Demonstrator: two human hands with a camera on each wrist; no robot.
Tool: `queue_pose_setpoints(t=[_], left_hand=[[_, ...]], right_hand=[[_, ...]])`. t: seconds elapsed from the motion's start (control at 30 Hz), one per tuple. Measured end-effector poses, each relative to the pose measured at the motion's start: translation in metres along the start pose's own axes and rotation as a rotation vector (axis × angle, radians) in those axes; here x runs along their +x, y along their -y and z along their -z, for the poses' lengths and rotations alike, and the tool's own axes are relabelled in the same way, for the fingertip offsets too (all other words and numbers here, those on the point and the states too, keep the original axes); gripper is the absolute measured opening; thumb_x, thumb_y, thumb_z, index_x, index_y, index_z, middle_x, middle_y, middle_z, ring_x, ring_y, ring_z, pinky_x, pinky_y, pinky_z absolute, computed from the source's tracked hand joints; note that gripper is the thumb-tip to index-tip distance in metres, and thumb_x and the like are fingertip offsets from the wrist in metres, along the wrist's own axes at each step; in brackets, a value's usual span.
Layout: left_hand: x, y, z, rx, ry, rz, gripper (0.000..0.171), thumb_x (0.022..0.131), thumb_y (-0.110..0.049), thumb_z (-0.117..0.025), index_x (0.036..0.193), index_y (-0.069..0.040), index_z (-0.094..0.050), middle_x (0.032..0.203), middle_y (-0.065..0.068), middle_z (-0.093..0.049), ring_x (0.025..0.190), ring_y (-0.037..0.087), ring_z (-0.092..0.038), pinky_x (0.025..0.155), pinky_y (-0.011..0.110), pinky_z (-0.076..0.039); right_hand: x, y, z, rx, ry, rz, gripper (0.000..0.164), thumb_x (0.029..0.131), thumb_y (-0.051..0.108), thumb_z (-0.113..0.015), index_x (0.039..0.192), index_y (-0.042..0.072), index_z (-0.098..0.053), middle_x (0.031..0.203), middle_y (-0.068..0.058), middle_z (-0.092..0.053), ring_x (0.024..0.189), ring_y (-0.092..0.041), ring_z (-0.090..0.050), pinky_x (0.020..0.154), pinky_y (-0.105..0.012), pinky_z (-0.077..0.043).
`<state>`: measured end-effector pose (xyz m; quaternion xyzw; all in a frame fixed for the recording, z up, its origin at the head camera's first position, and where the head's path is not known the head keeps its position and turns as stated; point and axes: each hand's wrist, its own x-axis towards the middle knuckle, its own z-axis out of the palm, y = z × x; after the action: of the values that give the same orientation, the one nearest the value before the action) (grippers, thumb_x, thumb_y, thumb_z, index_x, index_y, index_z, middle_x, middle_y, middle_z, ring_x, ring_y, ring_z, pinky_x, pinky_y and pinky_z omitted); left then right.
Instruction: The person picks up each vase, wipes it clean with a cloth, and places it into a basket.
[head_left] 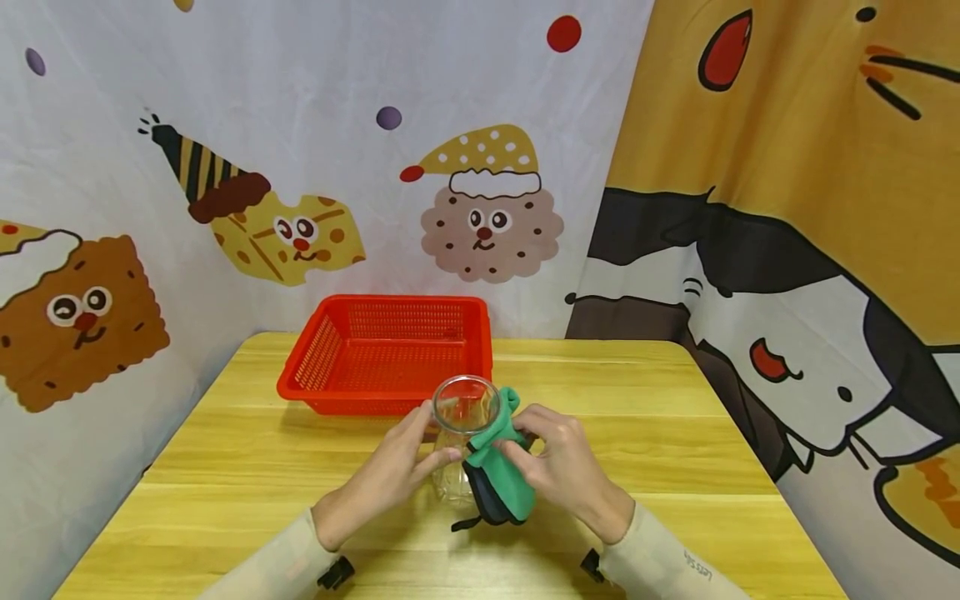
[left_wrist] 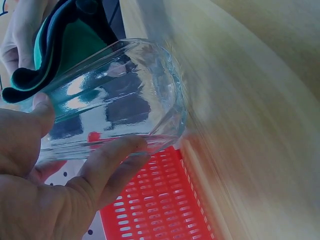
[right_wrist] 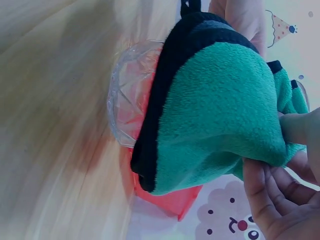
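Note:
A clear glass vase [head_left: 452, 479] with a round rim and faceted sides stands on the table in front of me. My left hand [head_left: 395, 462] grips it from the left, thumb on the near side and fingers behind, as the left wrist view shows. In my right hand [head_left: 562, 454] a green cloth [head_left: 512, 479] with black edging is pinched between thumb and fingers, bunched against the right side of the vase near its rim. The cloth's lower part hangs down with a small black loop at its corner. In the right wrist view the cloth [right_wrist: 215, 110] hides most of the vase.
A red plastic basket [head_left: 390, 407] with slotted walls stands at the back left of the wooden table [head_left: 615, 392], just behind the vase. Patterned curtains [head_left: 360, 50] hang behind and on both sides of the table.

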<state>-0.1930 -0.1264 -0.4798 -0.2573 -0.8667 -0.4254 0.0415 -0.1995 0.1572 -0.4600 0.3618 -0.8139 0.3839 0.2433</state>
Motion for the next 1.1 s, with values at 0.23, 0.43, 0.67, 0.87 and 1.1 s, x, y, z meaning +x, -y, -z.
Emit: queue_pose_setpoints(t=[0.23,0.43,0.67,0.87,1.1], left_hand=[[-0.0006,-0.0007,0.0002,0.0,-0.001,0.003,0.072,0.113,-0.035,-0.077,0.174,-0.013,-0.044,0.154,0.017,-0.071,0.131,0.042,-0.079,0.109,0.062,-0.071],[-0.0026,-0.0014,0.0006,0.002,0.004,0.027,0.073,0.114,-0.037,-0.076,0.176,-0.016,-0.043,0.156,0.019,-0.071,0.131,0.044,-0.079,0.11,0.065,-0.07],[-0.0025,-0.0012,0.0006,-0.004,0.008,0.016,0.073,0.114,-0.034,-0.076,0.176,-0.017,-0.042,0.157,0.02,-0.069,0.132,0.044,-0.079,0.109,0.063,-0.07],[-0.0017,-0.0001,0.0,-0.01,0.001,0.011,0.075,0.113,-0.033,-0.077,0.177,-0.016,-0.042,0.155,0.021,-0.07,0.132,0.045,-0.079,0.109,0.064,-0.07],[-0.0023,-0.0002,-0.0002,0.008,-0.003,0.002,0.073,0.114,-0.034,-0.077,0.175,-0.014,-0.043,0.153,0.02,-0.073,0.133,0.043,-0.079,0.108,0.062,-0.071]], right_hand=[[0.0027,0.0018,0.0034,-0.03,0.068,-0.044,0.017,0.092,0.001,-0.096,0.093,0.012,-0.083,0.085,0.004,-0.077,0.076,0.001,-0.067,0.064,-0.016,-0.063],[0.0018,0.0003,0.0033,-0.036,0.121,-0.071,0.021,0.093,0.003,-0.097,0.087,0.014,-0.079,0.083,0.005,-0.074,0.076,0.003,-0.066,0.065,-0.016,-0.063],[-0.0005,-0.0028,0.0018,-0.039,0.172,-0.096,0.023,0.092,0.004,-0.098,0.085,0.014,-0.078,0.081,0.005,-0.074,0.074,0.004,-0.063,0.063,-0.016,-0.061],[-0.0021,-0.0043,0.0001,-0.055,0.227,-0.129,0.022,0.093,0.006,-0.098,0.085,0.014,-0.079,0.08,0.005,-0.072,0.071,0.006,-0.056,0.058,-0.013,-0.056],[-0.0061,-0.0076,-0.0007,-0.039,0.292,-0.165,0.032,0.096,0.006,-0.096,0.078,0.017,-0.072,0.076,0.007,-0.064,0.067,0.006,-0.049,0.052,-0.011,-0.046]])
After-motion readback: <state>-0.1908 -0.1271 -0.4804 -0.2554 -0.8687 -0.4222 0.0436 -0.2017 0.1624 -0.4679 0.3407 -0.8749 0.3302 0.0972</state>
